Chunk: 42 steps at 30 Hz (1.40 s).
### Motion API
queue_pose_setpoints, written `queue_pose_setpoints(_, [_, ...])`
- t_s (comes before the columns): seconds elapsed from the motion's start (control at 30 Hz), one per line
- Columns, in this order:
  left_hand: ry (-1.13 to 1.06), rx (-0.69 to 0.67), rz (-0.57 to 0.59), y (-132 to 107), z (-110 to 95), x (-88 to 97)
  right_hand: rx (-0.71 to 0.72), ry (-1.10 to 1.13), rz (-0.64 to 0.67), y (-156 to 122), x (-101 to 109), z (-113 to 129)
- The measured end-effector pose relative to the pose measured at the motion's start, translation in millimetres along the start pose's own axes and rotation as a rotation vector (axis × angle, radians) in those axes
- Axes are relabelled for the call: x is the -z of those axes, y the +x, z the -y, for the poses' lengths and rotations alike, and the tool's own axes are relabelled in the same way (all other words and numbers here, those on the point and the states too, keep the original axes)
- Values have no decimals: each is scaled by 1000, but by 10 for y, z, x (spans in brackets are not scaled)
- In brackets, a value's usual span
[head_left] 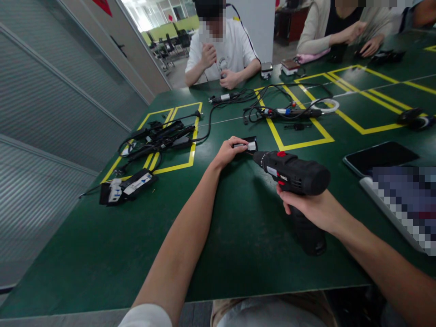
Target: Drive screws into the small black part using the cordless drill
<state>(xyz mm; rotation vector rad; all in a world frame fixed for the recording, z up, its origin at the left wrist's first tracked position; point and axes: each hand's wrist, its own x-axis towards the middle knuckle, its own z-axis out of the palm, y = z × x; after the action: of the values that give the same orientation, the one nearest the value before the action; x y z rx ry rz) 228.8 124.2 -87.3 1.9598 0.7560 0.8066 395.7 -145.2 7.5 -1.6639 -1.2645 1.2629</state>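
My left hand (pixel 227 152) is closed on a small black part with a white label (pixel 250 145), holding it down on the green table (pixel 238 236). My right hand (pixel 308 210) grips the handle of a black cordless drill (pixel 294 173) with a red switch. The drill's nose points left and meets the small part right beside my left fingers.
Black adapters and cables (pixel 160 138) lie at the left inside yellow tape marks, with an opened black unit (pixel 127 186) nearer. More cables and tools (pixel 289 111) lie beyond. A dark phone (pixel 379 156) rests at the right. Two other people sit at the far edge.
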Motion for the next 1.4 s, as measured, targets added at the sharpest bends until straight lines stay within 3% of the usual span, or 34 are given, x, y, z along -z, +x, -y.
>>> queue_pose_setpoints(1.4, [7,12,6,9,17,9,-3,18,-7,0,-7,-20])
